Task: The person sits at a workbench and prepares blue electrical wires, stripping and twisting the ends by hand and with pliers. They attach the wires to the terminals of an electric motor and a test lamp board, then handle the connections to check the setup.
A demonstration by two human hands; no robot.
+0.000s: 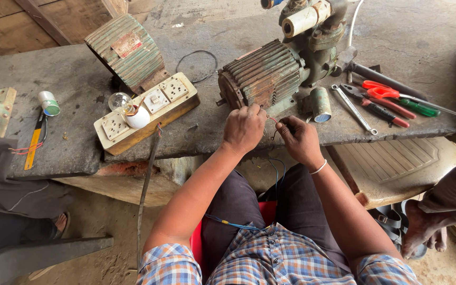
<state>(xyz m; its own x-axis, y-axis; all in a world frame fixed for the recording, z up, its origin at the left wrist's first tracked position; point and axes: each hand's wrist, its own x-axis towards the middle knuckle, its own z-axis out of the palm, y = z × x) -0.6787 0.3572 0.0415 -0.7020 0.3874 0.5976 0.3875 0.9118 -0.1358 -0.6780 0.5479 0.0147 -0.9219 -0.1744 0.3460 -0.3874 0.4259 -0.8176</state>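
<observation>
My left hand (244,128) and my right hand (301,138) meet at the front edge of a stone slab bench (75,89). Both pinch a thin red wire (273,121) that runs between their fingertips. Blue and dark wires (276,171) hang from under my right hand toward my lap. Just behind my hands sits a rusty green finned motor with a pump (270,74) at its far end. A small green cylinder with a blue end (319,104) lies to its right.
A wooden socket board with a bulb (144,109) and a second finned motor casing (127,50) lie left. Spanner (353,108), pliers (380,110) and screwdrivers (412,105) lie right. Other people's legs stand at the left edge (6,211) and the right edge (449,206).
</observation>
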